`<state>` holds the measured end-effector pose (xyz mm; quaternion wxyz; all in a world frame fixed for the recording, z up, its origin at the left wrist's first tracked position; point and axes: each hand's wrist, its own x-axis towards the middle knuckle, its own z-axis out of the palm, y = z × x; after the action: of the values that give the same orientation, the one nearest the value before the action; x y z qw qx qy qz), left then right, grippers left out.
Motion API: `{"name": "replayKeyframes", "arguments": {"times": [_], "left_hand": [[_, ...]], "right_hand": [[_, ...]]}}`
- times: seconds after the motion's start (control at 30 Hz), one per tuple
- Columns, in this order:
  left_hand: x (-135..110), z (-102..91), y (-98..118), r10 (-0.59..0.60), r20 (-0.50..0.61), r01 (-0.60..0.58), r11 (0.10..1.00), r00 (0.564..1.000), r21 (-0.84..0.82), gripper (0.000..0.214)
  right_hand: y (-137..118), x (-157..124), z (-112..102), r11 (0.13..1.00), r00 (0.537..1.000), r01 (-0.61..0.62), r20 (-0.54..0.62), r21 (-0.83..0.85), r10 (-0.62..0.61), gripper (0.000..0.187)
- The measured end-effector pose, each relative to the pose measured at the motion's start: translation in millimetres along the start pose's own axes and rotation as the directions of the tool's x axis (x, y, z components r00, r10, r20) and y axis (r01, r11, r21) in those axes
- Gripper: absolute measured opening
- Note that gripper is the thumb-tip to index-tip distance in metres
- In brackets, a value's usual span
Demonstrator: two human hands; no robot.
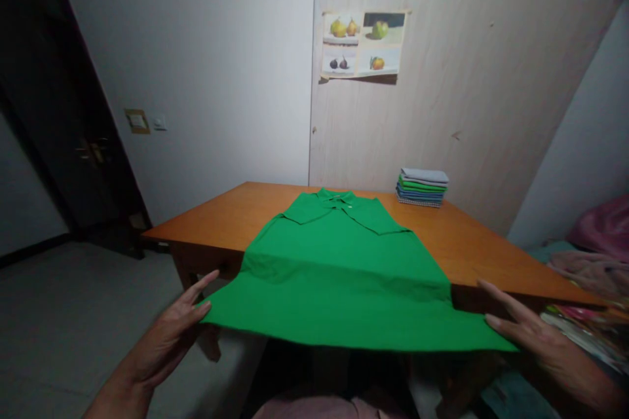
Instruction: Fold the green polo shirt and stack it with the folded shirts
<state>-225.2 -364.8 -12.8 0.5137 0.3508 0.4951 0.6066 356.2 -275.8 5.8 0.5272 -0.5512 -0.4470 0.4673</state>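
Observation:
A green polo shirt point(334, 245) lies spread on the wooden table point(211, 213), its collar toward the wall and its short sleeves laid inward over the body. The lower part hangs past the table's front edge and is stretched out toward me. My left hand point(179, 317) grips the left hem corner between thumb and fingers, the index finger pointing outward. At the opposite hem corner, my right hand point(531, 330) pinches the cloth in the same way. Between both hands the hem runs nearly straight.
A neat stack of folded clothes point(422, 187) stands at the table's back right. Fruit pictures point(363, 44) hang on the wall behind. Right of the table lie heaped fabrics point(584, 265). A dark door point(63, 111) is at the far left.

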Motion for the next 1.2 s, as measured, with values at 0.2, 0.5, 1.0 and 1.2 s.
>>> {"name": "replayKeyframes", "arguments": {"times": [0.2,0.5,1.0,1.2], "left_hand": [[33,19.6,45,0.119,-0.181,-0.157,0.964,0.976,-0.214,0.027],[83,62.3,95,0.21,0.027,-0.196,0.944,0.977,-0.266,0.057],[212,103.8,113,0.185,-0.038,-0.188,0.943,0.982,-0.273,0.053],[278,130.8,119,0.167,-0.098,-0.184,0.959,0.981,-0.215,0.054]], "right_hand": [[-35,43,0,0.995,0.999,0.042,0.017,0.092,-0.044,0.04],[-75,97,36,0.914,0.992,0.036,0.097,0.403,-0.082,0.032],[-87,211,80,0.911,0.962,0.008,0.246,0.412,-0.12,0.039],[-87,271,97,0.917,0.982,-0.008,0.175,0.4,-0.068,0.039]]}}
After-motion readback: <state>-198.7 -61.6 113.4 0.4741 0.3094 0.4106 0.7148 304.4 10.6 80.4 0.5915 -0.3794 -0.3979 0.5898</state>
